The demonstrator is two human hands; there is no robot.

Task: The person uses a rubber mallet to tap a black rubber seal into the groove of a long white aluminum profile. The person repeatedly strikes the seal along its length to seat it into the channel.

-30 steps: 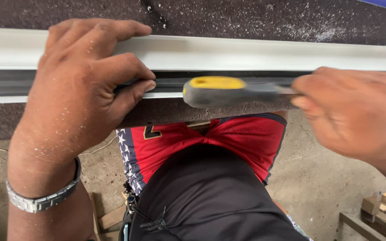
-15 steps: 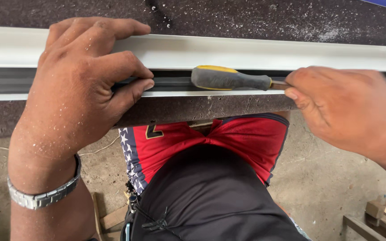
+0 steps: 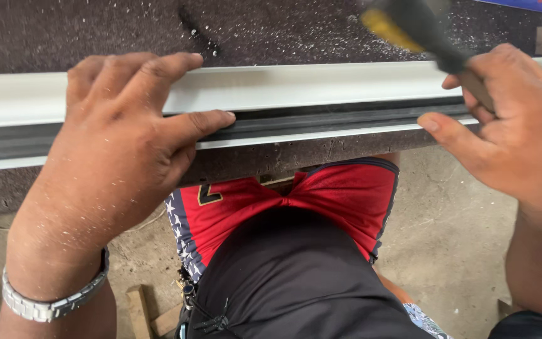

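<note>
The left hand [image 3: 120, 150] is pressing flat, fingers spread, on the white profile [image 3: 321, 85] lying along the tabletop [image 3: 64, 31], while the right hand [image 3: 509, 132] is gripping a tilted screwdriver [image 3: 421, 28] just above the dark seal [image 3: 346, 120], which seems to be getting seated.

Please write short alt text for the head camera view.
A left hand presses a long white profile with a dark channel onto a dusty workbench, while the right hand holds a blurred yellow-and-black tool above it.
</note>
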